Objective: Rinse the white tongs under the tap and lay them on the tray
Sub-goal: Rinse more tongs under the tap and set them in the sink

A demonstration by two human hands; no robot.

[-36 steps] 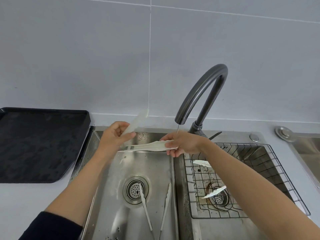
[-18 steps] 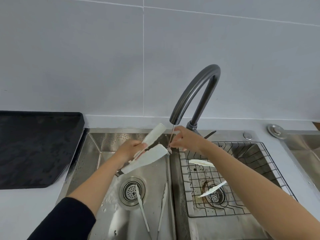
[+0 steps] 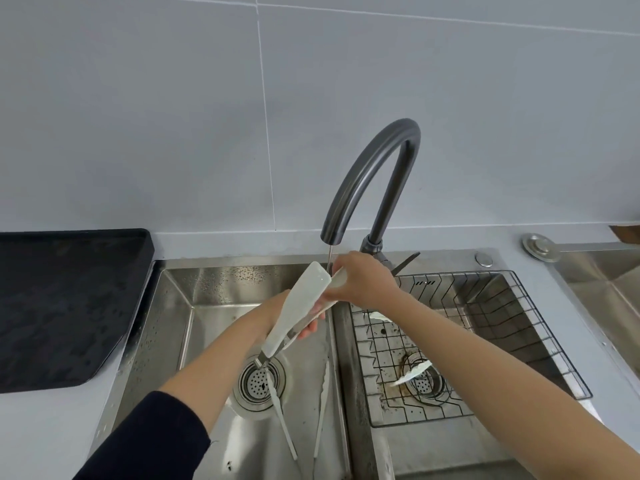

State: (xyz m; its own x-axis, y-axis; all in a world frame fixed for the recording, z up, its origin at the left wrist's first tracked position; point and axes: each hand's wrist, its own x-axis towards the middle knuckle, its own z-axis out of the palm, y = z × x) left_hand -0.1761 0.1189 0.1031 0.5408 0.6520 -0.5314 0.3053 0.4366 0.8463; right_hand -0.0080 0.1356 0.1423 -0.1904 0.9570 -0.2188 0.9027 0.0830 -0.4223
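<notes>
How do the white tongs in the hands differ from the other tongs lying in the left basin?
The white tongs are held up, tilted, by both the left hand and right hand, under the tap's thin stream; the other tongs lie flat, untouched, near the drain. The held pair has broad arms; the lying pair has thin ones. Both are pale, two-armed.

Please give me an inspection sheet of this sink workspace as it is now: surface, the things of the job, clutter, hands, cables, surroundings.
Surface: grey counter around a steel double sink, the left basin wet.
Job's things: white tongs held tilted over the left basin, upper end under a thin stream from the tap; black tray on the counter at left.
Clutter: a second pair of tongs lying in the left basin; wire rack in the right basin with white pieces on it.
Hands: left hand grips the tongs; right hand grips their upper end.
Cables: nothing seen.
Surroundings: pale tiled wall.
</notes>
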